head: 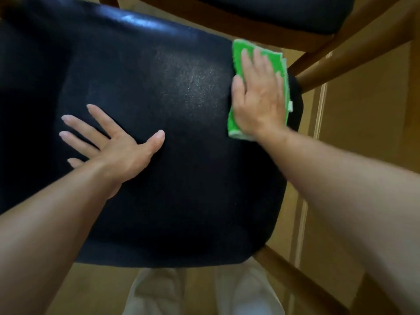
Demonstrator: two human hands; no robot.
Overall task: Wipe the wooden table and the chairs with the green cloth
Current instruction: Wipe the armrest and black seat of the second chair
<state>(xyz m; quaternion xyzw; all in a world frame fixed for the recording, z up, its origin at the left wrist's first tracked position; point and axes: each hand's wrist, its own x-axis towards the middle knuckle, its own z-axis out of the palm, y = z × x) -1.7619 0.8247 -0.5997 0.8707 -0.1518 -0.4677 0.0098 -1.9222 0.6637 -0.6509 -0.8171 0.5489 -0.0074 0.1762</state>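
The right hand (pixel 259 98) is lying flat on a folded green textured cloth (pixel 236 126), its fingers (pixel 246 62) straight and close together, pressing the cloth down onto the far right corner of a wide black leather-like chair seat (pixel 159 178). The cloth is sitting right at the seat's right edge, with a strip of green showing beyond the fingertips and another strip with a pale underside showing beside the wrist. The left hand (pixel 113 144) is resting palm down on the left middle of the same seat, its fingers spread wide apart and straight, the thumb pointing toward the right hand; it is holding nothing. The two hands are lying well apart. A dull sheen is showing on the seat between them, nearer the cloth. A brown wooden chair frame rail (pixel 341 55) is running past the cloth's far side, and a second dark seat (pixel 272 12) is lying beyond it. Pale trousers (pixel 156 289) are showing below the near seat edge, above a tan wooden floor (pixel 363 133).
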